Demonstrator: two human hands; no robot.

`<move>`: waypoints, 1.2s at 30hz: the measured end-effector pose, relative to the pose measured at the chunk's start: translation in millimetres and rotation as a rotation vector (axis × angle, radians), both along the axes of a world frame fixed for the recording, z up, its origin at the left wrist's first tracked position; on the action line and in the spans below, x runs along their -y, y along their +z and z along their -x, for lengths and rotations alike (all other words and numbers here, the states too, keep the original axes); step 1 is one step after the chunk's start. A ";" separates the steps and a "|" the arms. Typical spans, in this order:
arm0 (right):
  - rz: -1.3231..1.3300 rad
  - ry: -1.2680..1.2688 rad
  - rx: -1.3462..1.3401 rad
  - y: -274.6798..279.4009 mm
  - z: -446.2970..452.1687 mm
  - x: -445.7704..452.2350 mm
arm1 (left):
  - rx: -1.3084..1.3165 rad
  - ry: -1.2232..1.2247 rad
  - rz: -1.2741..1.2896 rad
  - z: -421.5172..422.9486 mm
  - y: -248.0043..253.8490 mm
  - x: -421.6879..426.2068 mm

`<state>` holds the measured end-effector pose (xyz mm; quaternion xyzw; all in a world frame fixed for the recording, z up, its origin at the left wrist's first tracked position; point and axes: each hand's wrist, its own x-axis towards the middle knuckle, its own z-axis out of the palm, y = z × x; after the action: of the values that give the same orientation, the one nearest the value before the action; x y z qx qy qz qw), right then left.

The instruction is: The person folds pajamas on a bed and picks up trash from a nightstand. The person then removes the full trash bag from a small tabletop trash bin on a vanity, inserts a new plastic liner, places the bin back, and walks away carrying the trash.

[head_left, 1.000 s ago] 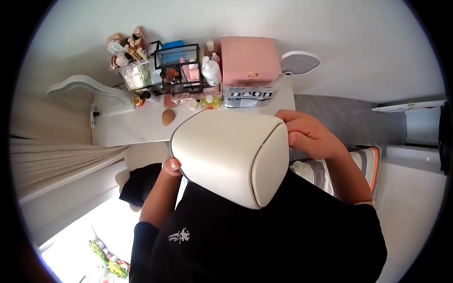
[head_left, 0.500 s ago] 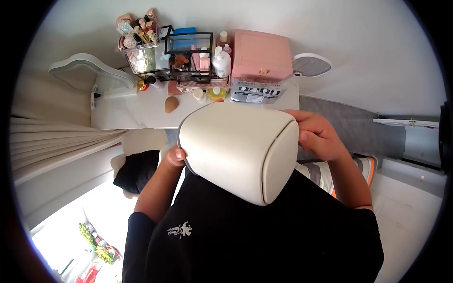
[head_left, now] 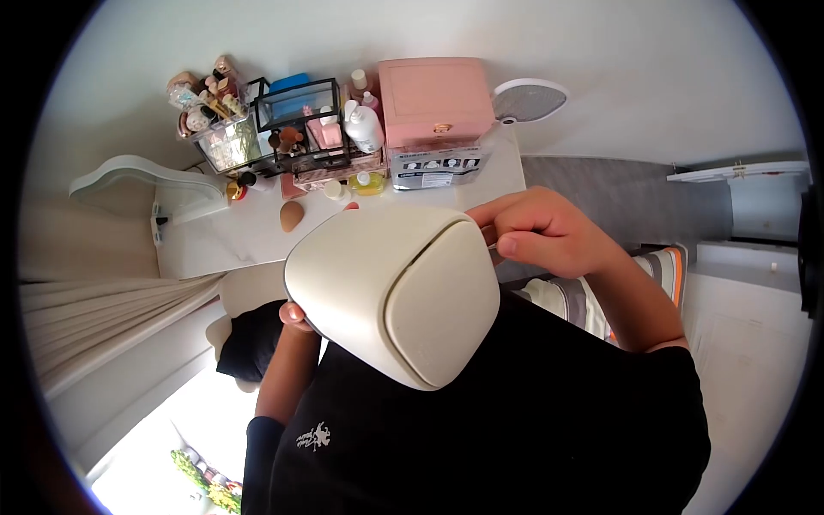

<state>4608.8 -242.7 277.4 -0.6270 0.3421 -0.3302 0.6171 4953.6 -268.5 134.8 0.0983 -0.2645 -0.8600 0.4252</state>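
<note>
Cream case [head_left: 365, 279] turned, end panel [head_left: 446, 305] swung further into view, long side [head_left: 352, 266] looking shorter

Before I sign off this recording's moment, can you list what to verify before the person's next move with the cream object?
1. Left hand holds the cream object: ok, thumb at its left edge.
2. Right hand has a firm grip: cannot tell, fingertips hidden behind the object.
3. End panel fully seated: cannot tell, a dark slit shows along its upper-left side.
4. Object's underside clear: cannot tell, out of sight.
5. White pump bottle upright on the tabletop: ok.
</note>
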 end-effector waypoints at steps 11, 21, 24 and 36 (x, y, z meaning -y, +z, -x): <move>-0.270 -0.027 0.219 1.3 -0.4 -4.6 | -0.142 -0.081 -0.026 -9.7 -24.6 2.5; 0.124 -0.013 -0.201 7.7 -8.6 8.1 | -0.140 -0.040 -0.087 -13.1 -47.1 -0.7; 0.259 -0.067 -0.168 7.7 -18.5 2.8 | -0.106 -0.020 -0.078 -6.0 -38.3 2.1; 0.132 -0.051 -0.216 -4.0 -11.0 0.1 | -0.011 -0.019 -0.086 -26.2 -29.3 -9.5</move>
<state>4619.8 -242.8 273.5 -0.6892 0.4000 -0.2981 0.5255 4979.9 -259.0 105.5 0.1093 -0.2261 -0.8751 0.4137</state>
